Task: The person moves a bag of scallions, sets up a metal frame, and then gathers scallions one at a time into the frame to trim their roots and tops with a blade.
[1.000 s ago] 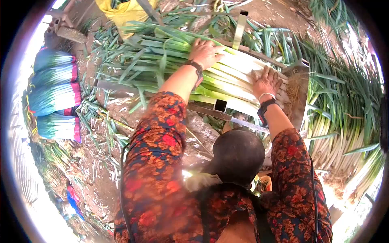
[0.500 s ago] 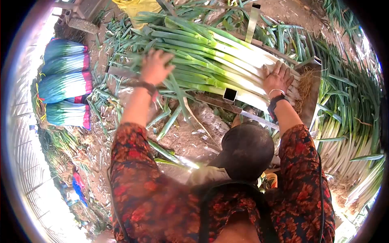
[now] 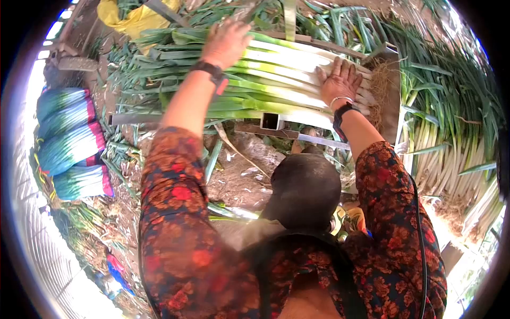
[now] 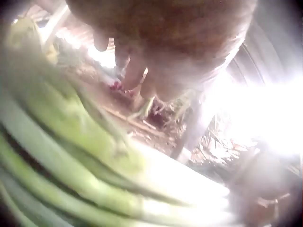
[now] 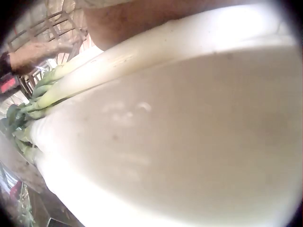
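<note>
A thick layer of long green onions (image 3: 276, 85) lies across a metal frame (image 3: 392, 90), with the roots (image 3: 378, 87) against its right end plate. My right hand (image 3: 341, 85) rests spread on the white stems near those roots. My left hand (image 3: 226, 45), blurred, is over the far side of the layer where green turns to white, fingers extended. In the left wrist view, the left hand (image 4: 165, 52) hangs above the green stalks (image 4: 71, 127), with a gap showing below its fingers. White stems (image 5: 165, 123) fill most of the right wrist view.
Wrapped green onion bundles (image 3: 71, 133) are stacked at the left. A big loose pile of green onions (image 3: 441, 143) covers the ground at the right. A yellow sack (image 3: 138, 21) lies at the far left, and a metal post (image 3: 289, 18) rises at the frame's far side.
My left hand moved left off the stalks to the leaf ends, then back right to the far side of the layer. My right hand has stayed on the white stems.
</note>
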`<state>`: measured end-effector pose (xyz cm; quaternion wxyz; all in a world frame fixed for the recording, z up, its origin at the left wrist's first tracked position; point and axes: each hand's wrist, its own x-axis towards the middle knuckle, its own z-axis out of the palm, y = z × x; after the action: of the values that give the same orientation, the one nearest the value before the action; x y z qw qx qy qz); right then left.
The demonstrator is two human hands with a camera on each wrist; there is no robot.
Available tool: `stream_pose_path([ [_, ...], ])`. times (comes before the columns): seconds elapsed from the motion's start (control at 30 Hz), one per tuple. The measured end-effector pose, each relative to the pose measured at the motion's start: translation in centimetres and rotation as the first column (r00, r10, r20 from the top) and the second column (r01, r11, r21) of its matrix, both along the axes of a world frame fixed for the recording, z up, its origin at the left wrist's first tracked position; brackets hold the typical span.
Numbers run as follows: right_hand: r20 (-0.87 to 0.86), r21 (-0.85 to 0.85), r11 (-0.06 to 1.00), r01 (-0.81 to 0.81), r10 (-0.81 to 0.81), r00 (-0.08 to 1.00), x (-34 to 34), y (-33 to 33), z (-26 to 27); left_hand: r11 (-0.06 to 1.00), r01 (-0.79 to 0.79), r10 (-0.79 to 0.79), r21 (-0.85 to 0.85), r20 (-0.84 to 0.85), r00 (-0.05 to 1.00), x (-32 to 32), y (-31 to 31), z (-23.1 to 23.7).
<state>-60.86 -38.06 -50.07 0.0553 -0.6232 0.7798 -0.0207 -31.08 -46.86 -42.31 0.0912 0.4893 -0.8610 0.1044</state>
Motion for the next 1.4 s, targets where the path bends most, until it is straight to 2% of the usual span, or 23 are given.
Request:
stream_pose_path([
  [0.03,0.008,0.001,1.000,-0.001,0.001,1.000,0.0,0.0,0.0,0.995,-0.088,0.091,0.050,-0.042,0.995,-1.4,0.9,-2.8],
  [0.1,0.000,0.037,0.999,-0.009,0.009,1.000,0.0,0.1,0.2,0.957,-0.251,0.258,0.148,-0.030,0.966,-3.1,1.9,-4.4],
  [0.23,0.026,0.016,1.000,0.003,-0.004,1.000,0.1,-0.2,0.2,0.970,-0.167,0.178,0.177,-0.048,0.983,-1.9,1.6,-4.3],
  [0.37,0.098,0.074,0.997,-0.022,0.014,0.995,-0.4,-1.3,0.0,0.966,-0.160,0.142,0.204,0.098,0.985,-1.7,-1.1,-5.5],
  [0.43,0.163,0.108,0.994,-0.019,0.001,0.987,-0.4,-0.7,1.7,0.966,-0.118,0.103,0.230,0.079,0.992,-1.1,-1.3,-5.4],
  [0.5,0.103,0.043,0.991,-0.124,0.119,0.988,0.1,0.8,3.3,0.975,-0.017,0.032,0.221,-0.061,0.998,1.4,-3.1,-7.6],
  [0.53,0.218,-0.058,0.985,-0.164,0.173,0.961,-0.2,2.5,4.9,0.920,0.028,0.136,0.390,-0.386,0.912,1.4,-3.3,-7.0],
  [0.57,0.325,-0.165,0.967,-0.197,0.241,0.914,0.1,4.6,6.5,0.924,-0.009,0.202,0.382,-0.469,0.860,0.6,-2.4,-5.0],
  [0.63,0.528,-0.150,0.956,-0.253,0.294,0.797,-0.1,9.5,8.6,0.931,-0.074,0.273,0.358,-0.546,0.792,-2.3,0.0,1.5],
  [0.7,0.721,-0.243,0.925,-0.292,0.373,0.584,-1.0,15.0,7.1,0.934,-0.059,0.270,0.353,-0.588,0.762,-3.5,0.7,7.2],
  [0.77,0.813,-0.168,0.969,-0.184,0.241,0.530,-2.2,20.7,7.3,0.968,-0.019,0.214,0.251,-0.779,0.590,-8.4,5.5,15.0],
  [0.83,0.847,-0.076,0.993,-0.091,0.112,0.520,-4.3,25.1,6.3,0.974,0.187,0.025,0.132,-0.873,0.488,-11.1,8.5,19.5],
  [0.9,0.816,0.074,0.996,0.051,-0.090,0.571,-7.0,27.9,0.3,0.893,0.443,-0.052,0.084,-0.957,0.285,-15.2,12.2,22.4],
  [0.97,0.721,0.270,0.933,0.237,-0.359,0.592,-10.4,29.0,-2.1,0.862,0.503,-0.317,-0.066,-0.844,0.432,-18.3,16.5,21.8],
  [1.0,0.554,0.316,0.930,0.186,-0.340,0.760,-12.5,29.0,-3.8,0.755,0.656,-0.116,0.024,-0.979,0.169,-21.5,18.6,21.8],
  [1.03,0.358,0.368,0.919,0.144,-0.283,0.890,-14.9,28.6,-5.9,0.608,0.793,0.155,0.041,-0.986,-0.067,-24.7,20.5,21.8],
  [1.1,0.151,0.366,0.926,0.093,-0.157,0.976,-20.1,28.7,-12.8,0.513,0.840,0.253,0.175,-0.966,0.046,-28.8,22.0,17.9],
  [1.17,0.214,0.348,0.892,0.291,-0.377,0.901,-25.4,28.0,-16.3,0.395,0.819,0.623,0.416,-0.777,0.094,-32.3,23.8,14.1],
  [1.23,0.245,0.298,0.775,0.557,-0.626,0.740,-29.3,26.6,-15.9,0.386,0.698,0.538,0.603,-0.762,0.361,-33.7,24.3,10.1],
  [1.3,0.122,0.356,0.744,0.566,-0.637,0.761,-31.6,25.6,-14.4,0.306,0.716,0.444,0.627,-0.759,0.475,-34.3,24.5,10.9],
  [1.33,0.154,0.383,0.688,0.616,-0.706,0.692,-32.4,24.6,-13.1,0.307,0.738,0.489,0.601,-0.765,0.419,-34.9,24.7,11.1],
  [1.37,0.180,0.408,0.627,0.663,-0.768,0.615,-33.8,24.0,-13.5,0.252,0.769,0.515,0.588,-0.754,0.407,-35.3,24.5,11.2],
  [1.4,0.166,0.469,0.641,0.607,-0.739,0.653,-34.9,23.9,-14.6,0.267,0.753,0.485,0.601,-0.759,0.434,-35.6,24.3,10.9],
])
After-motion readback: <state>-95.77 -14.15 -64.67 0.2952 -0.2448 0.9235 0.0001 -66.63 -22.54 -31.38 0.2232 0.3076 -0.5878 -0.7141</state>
